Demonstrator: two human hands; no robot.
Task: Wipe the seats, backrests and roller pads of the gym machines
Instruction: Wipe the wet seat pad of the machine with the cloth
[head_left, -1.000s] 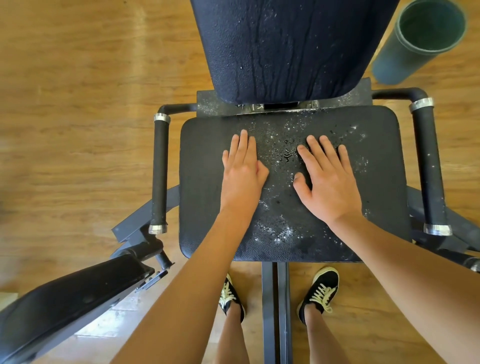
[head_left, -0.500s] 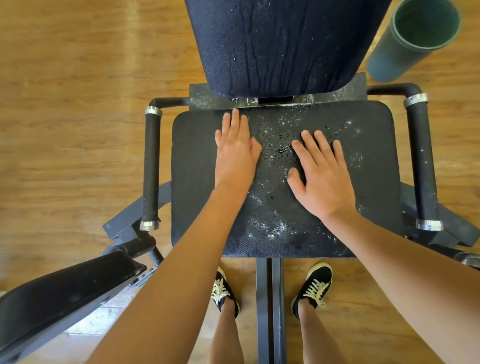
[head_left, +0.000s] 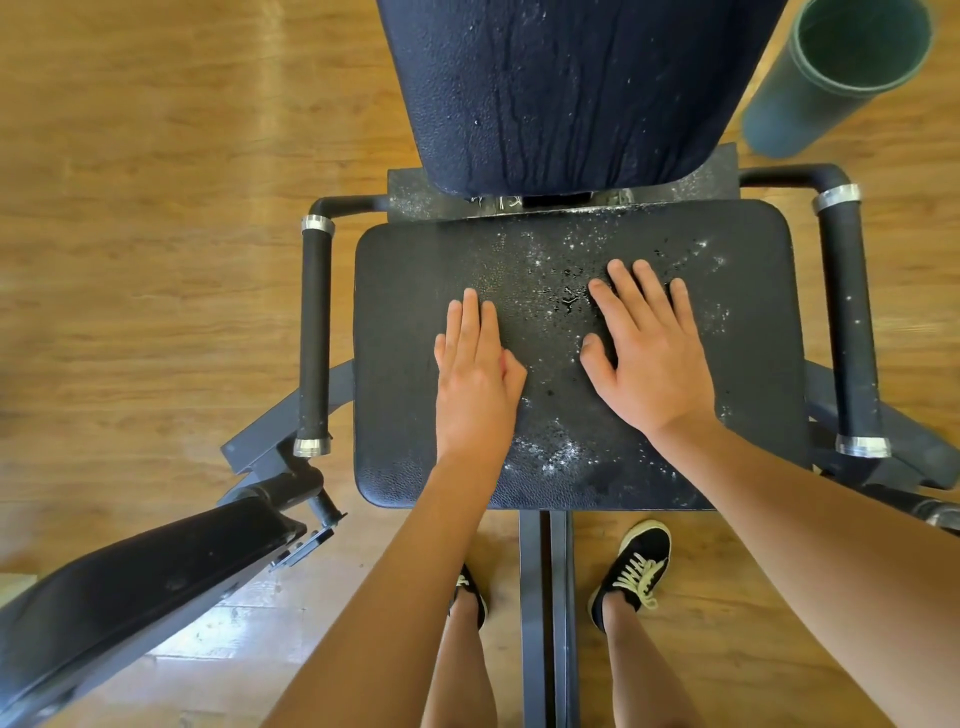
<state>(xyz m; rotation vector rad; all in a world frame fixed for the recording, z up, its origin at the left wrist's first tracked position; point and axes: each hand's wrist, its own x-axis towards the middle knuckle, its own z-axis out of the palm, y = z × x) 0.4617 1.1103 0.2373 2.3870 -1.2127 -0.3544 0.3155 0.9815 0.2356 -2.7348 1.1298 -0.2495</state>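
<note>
On the wet black seat (head_left: 405, 291) below the head camera, the left hand (head_left: 475, 387) and right hand (head_left: 652, 358) lay flat, fingers straight, holding nothing. Droplets streaked the backrest (head_left: 566, 88) just beyond.

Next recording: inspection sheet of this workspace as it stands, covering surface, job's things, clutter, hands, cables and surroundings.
Surface: black seat pad, with wet droplets and white flecks over its middle and right part.
Job's things: backrest streaked with wet runs; no cloth seen.
Clutter: green tube on the floor, right of the backrest.
Hands: left hand and right hand lie flat on the seat pad, fingers straight, apart from each other.
Cables: nothing seen.
Surroundings: wooden floor; left grip bar and right grip bar flank the seat; another black pad at lower left.
</note>
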